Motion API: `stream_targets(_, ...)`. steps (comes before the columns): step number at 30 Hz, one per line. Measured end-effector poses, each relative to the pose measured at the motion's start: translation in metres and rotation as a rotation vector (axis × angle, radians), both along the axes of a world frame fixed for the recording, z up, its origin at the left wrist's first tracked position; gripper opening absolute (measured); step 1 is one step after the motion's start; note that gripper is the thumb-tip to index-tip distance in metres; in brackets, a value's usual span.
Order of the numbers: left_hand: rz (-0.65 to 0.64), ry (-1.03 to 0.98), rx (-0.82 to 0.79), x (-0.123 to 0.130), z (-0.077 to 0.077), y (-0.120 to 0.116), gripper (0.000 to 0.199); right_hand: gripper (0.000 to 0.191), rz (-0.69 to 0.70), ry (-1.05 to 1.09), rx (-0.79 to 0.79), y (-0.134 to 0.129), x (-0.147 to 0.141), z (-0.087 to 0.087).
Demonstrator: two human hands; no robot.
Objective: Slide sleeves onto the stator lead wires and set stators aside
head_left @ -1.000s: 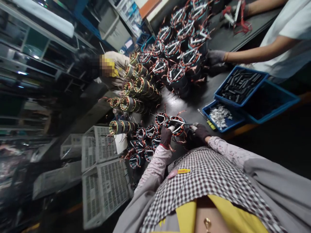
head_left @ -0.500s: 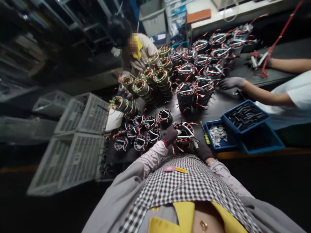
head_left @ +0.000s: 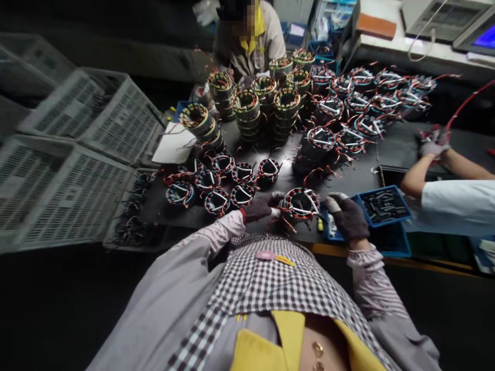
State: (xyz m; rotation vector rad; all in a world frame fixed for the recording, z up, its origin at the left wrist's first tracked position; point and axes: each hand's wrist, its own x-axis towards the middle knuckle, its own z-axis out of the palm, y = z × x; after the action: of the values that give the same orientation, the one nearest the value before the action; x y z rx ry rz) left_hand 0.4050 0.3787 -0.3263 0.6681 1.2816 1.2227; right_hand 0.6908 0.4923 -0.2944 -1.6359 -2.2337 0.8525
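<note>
A wire-wound motor stator (head_left: 300, 212) stands in front of me on the dark table, with white strips across its top and orange lead wires hanging down. My left hand (head_left: 260, 208), in a dark glove with pale fingertips, grips its left side among the wires. My right hand (head_left: 350, 216), gloved alike, is just right of the stator, above a small blue tray (head_left: 331, 228) of white pieces. Its fingers are bent together; whatever they hold is too small to make out. Several low stators (head_left: 217, 202) stand to the left of my left hand.
Stacked stators (head_left: 247, 116) fill the table's far side, before a co-worker (head_left: 266, 36). A second person's arm (head_left: 444, 198) reaches in at right. A blue tray (head_left: 382, 206) holds black pieces. Grey crates (head_left: 69, 190) stand left; a screwdriver handle (head_left: 320, 225) lies by the small tray.
My right hand has moved from low beside the stator up and right, over the small tray. The dark tool across the stator is no longer seen there. The view has turned.
</note>
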Motion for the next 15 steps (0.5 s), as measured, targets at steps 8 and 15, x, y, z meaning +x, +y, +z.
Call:
stream_targets(8, -0.166, 0.244, 0.274, -0.014, 0.029, 0.039, 0.051, 0.047, 0.285, -0.601, -0.075, -0.008, -0.076, 0.048)
stream_targets(15, -0.354, 0.420, 0.167, 0.031, 0.026, 0.083, 0.026, 0.048, 0.285, -0.467, 0.022, -0.013, -0.076, 0.044)
